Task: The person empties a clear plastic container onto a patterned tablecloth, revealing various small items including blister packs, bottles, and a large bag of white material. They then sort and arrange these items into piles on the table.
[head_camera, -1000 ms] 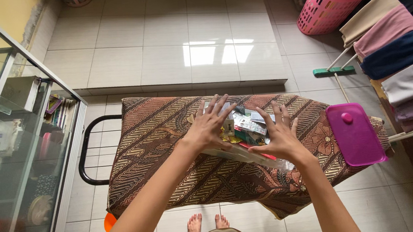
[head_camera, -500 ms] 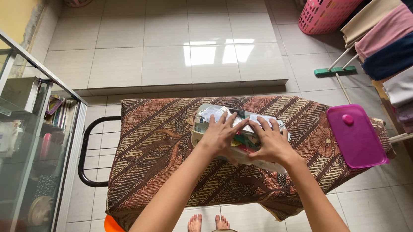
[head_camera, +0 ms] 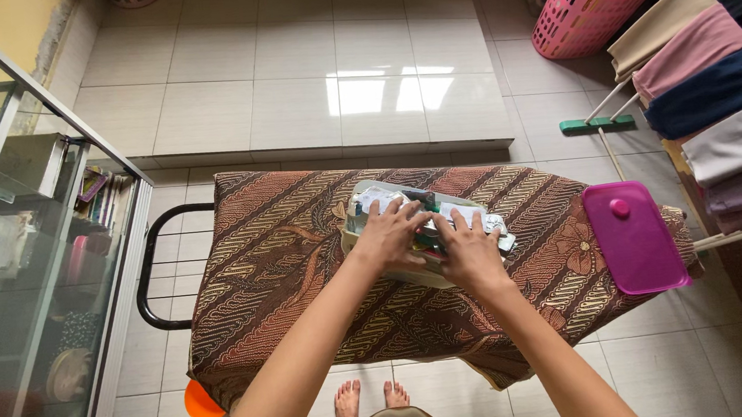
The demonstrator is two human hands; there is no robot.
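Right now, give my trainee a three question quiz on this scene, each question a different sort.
1. True or false: both hands rest on the clear container of small packets.
2. Which colour is the lid lying on the patterned cloth: A green, B magenta, C white?
3. Fill in: the lid lies on the person's ____ side.

Key: 1 true, the left hand and right hand press on the packets. 2 B. 3 right.

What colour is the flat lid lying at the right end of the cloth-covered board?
The lid is bright magenta pink, with a small round knob, seen in the head view.
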